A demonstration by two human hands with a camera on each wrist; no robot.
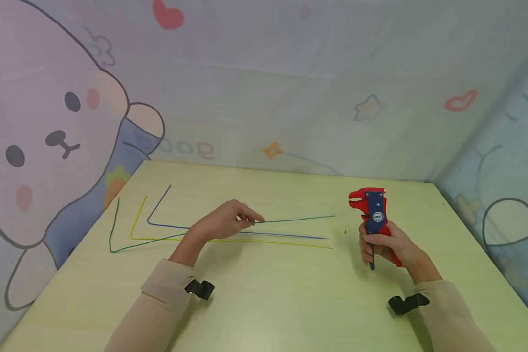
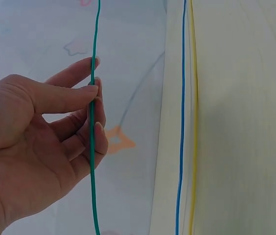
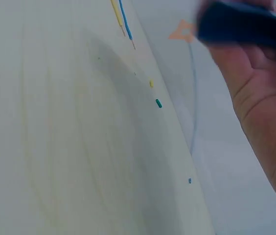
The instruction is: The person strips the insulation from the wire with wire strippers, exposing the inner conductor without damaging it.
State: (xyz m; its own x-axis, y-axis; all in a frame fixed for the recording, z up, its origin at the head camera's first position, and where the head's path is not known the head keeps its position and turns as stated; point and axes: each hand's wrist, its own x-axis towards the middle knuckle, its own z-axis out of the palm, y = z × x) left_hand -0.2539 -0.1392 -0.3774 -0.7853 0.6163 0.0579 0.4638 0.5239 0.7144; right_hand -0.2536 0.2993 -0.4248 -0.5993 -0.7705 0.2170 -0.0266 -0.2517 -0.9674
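Observation:
My left hand (image 1: 224, 219) pinches a green wire (image 2: 93, 181) between thumb and fingers, partway along its length, lifted off the table in the left wrist view. The wire's right end points toward the tool, apart from it. With my right hand (image 1: 393, 244) I grip a red and blue wire stripper (image 1: 375, 215) by its handles, upright, head at the top; nothing shows in its jaws. Below the green wire, a blue wire (image 2: 182, 107) and a yellow wire (image 2: 195, 107) lie side by side. Bare copper shows at both their right ends in the right wrist view, where the stripper is blurred.
Small cut pieces lie on the table (image 1: 281, 303): a yellow bit (image 3: 151, 83), a green bit (image 3: 158, 103) and a blue bit (image 3: 190, 180). All three wires bend upward at the left. A printed cloth backdrop (image 1: 255, 98) stands behind the table and at its sides.

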